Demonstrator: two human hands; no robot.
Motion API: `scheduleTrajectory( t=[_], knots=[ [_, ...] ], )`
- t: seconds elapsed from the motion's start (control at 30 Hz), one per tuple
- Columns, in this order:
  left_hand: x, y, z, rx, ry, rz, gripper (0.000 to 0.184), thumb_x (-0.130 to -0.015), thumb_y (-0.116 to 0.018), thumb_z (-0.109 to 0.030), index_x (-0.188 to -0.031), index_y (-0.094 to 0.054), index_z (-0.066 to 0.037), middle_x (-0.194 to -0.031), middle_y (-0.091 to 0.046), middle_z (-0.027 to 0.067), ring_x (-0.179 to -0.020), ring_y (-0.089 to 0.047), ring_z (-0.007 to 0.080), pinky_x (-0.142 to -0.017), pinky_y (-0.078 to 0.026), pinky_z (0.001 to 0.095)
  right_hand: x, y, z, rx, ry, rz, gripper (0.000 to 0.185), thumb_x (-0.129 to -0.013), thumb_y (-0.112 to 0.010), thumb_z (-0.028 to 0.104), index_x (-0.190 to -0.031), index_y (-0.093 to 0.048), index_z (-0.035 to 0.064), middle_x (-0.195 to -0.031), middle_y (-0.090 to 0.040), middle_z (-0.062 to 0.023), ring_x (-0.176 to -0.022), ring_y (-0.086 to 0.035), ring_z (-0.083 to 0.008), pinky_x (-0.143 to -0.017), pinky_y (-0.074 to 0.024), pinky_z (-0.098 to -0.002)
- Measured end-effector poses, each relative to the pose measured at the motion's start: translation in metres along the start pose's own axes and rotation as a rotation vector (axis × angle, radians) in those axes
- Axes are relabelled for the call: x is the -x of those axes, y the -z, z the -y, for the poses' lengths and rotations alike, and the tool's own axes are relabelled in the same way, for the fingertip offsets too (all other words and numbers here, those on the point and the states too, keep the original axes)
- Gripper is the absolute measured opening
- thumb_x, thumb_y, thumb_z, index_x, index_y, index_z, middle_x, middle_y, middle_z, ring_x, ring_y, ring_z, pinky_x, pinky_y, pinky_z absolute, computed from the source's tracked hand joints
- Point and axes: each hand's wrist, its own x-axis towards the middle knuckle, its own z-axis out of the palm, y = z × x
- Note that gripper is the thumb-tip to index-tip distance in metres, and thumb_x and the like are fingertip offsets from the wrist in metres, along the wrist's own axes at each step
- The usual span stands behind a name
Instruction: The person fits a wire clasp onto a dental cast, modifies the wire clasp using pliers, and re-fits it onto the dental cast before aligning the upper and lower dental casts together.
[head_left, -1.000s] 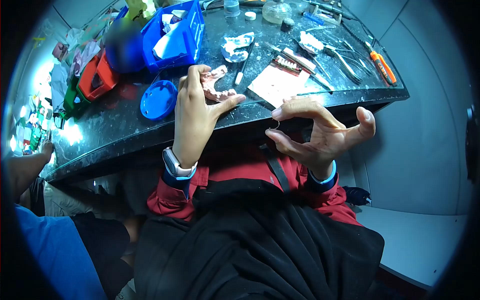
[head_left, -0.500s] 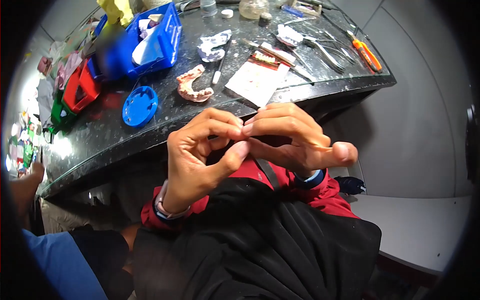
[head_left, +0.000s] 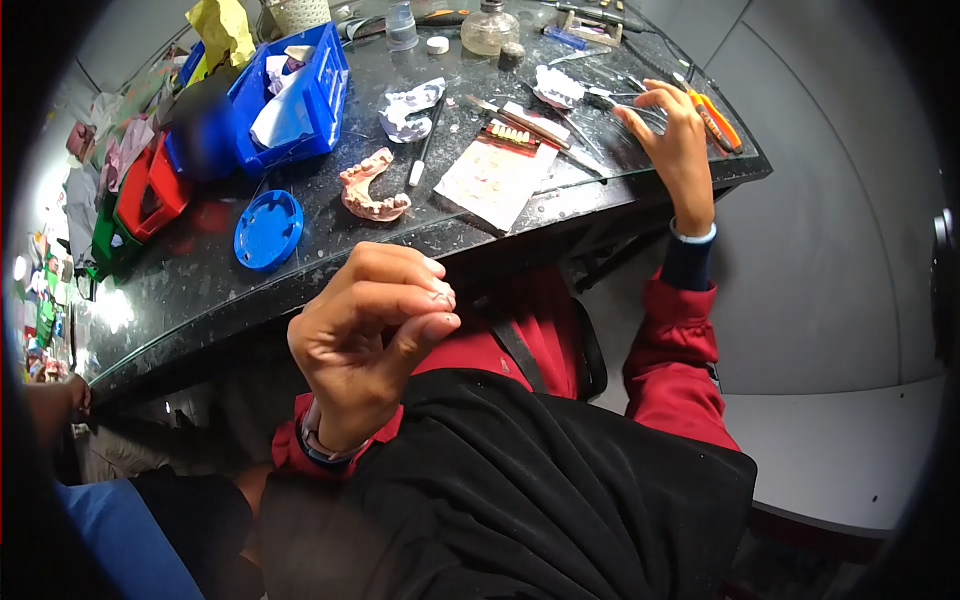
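Observation:
My left hand (head_left: 375,325) is raised in front of the table edge, thumb and fingertips pinched together. Something tiny, like a thin line, shows at the fingertips, too small to make out. Over the right end of the table my right hand (head_left: 675,140) reaches out with thumb and fingers apart, nothing seen between them. It is near the metal pliers (head_left: 612,97) and the orange-handled pliers (head_left: 722,125); whether it touches any tool I cannot tell. A white dental cast (head_left: 558,87) sits left of that hand. A pinkish dental cast (head_left: 372,190) lies beyond my left hand.
Another white cast (head_left: 408,110), a marker (head_left: 428,140), and a stained paper (head_left: 490,190) with a strip of teeth (head_left: 510,135) and a knife lie mid-table. Blue bin (head_left: 325,95), blue lid (head_left: 268,232) and red bin (head_left: 150,195) are at left. Another person's hand (head_left: 75,395) shows at far left.
My hands were fingertip to fingertip; they have come apart. The right hand has moved up and right over the tools. The left hand stays pinched, slightly left and lower.

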Motion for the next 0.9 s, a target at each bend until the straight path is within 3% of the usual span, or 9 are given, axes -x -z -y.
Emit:
scheduleTrajectory(
  t=[0.13, 0.27, 0.4, 0.5, 0.6, 0.83, 0.9],
  knots=[
    [-0.002, -0.001, -0.003, -0.103, -0.057, 0.004, 0.014, -0.072, -0.074, 0.004, -0.083, -0.066, 0.000, -0.084, -0.066, 0.0110, -0.086, -0.061, 0.0220, -0.075, -0.051, 0.0305, -0.001, -0.012, -0.030, -0.021, 0.085, 0.233, 0.023, -0.079, -0.070, 0.016, -0.084, -0.058, -0.0022, -0.105, -0.061, -0.0171, -0.100, -0.057, -0.0334, -0.084, -0.0456, -0.0392],
    [-0.001, -0.003, -0.003, -0.113, -0.054, 0.021, 0.014, -0.071, -0.074, 0.004, -0.083, -0.066, 0.000, -0.084, -0.066, 0.0108, -0.086, -0.061, 0.0220, -0.075, -0.050, 0.0305, -0.006, -0.017, -0.050, 0.082, 0.270, 0.199, 0.019, -0.086, -0.060, 0.016, -0.094, -0.054, 0.0003, -0.094, -0.061, -0.0164, -0.090, -0.057, -0.0348, -0.079, -0.0454, -0.0421],
    [-0.001, -0.004, -0.001, -0.114, -0.062, 0.020, 0.015, -0.071, -0.075, 0.004, -0.083, -0.066, -0.001, -0.084, -0.066, 0.0105, -0.085, -0.061, 0.0219, -0.075, -0.050, 0.0309, -0.022, -0.010, -0.072, 0.165, 0.130, 0.226, 0.019, -0.089, -0.056, 0.018, -0.082, -0.049, 0.0013, -0.082, -0.060, -0.0166, -0.081, -0.058, -0.0363, -0.072, -0.0445, -0.0442],
    [-0.001, -0.004, -0.001, -0.123, -0.085, 0.026, 0.016, -0.070, -0.076, 0.003, -0.082, -0.067, -0.001, -0.083, -0.066, 0.0101, -0.085, -0.061, 0.0221, -0.075, -0.050, 0.0313, -0.029, -0.017, -0.093, 0.150, 0.069, 0.300, 0.023, -0.089, -0.057, 0.023, -0.085, -0.050, 0.0014, -0.083, -0.060, -0.0162, -0.082, -0.059, -0.0373, -0.072, -0.0452, -0.0438],
    [-0.002, -0.003, -0.002, -0.142, -0.135, 0.030, 0.018, -0.068, -0.077, 0.002, -0.082, -0.067, -0.002, -0.082, -0.066, 0.0097, -0.084, -0.061, 0.0224, -0.074, -0.050, 0.0315, -0.027, -0.020, -0.093, 0.112, 0.137, 0.205, 0.026, -0.087, -0.061, 0.025, -0.085, -0.053, 0.0005, -0.083, -0.060, -0.0155, -0.080, -0.059, -0.0360, -0.070, -0.0456, -0.0416],
    [-0.002, -0.005, -0.001, -0.147, -0.171, 0.034, 0.021, -0.064, -0.080, 0.001, -0.080, -0.067, -0.003, -0.080, -0.067, 0.0084, -0.083, -0.061, 0.0222, -0.073, -0.050, 0.0310, -0.026, 0.009, -0.096, 0.034, 0.017, 0.268, 0.028, -0.083, -0.067, 0.024, -0.081, -0.059, -0.0032, -0.081, -0.059, -0.0150, -0.076, -0.058, -0.0306, -0.068, -0.0448, -0.0373],
    [-0.002, -0.005, 0.000, -0.164, -0.185, 0.045, 0.022, -0.063, -0.080, 0.002, -0.079, -0.067, -0.004, -0.080, -0.067, 0.0078, -0.083, -0.061, 0.0220, -0.073, -0.050, 0.0305, -0.034, 0.007, -0.106, -0.037, -0.001, 0.301, 0.031, -0.084, -0.067, 0.026, -0.081, -0.059, -0.0046, -0.076, -0.059, -0.0161, -0.068, -0.056, -0.0307, -0.064, -0.0441, -0.0369]
  ],
)
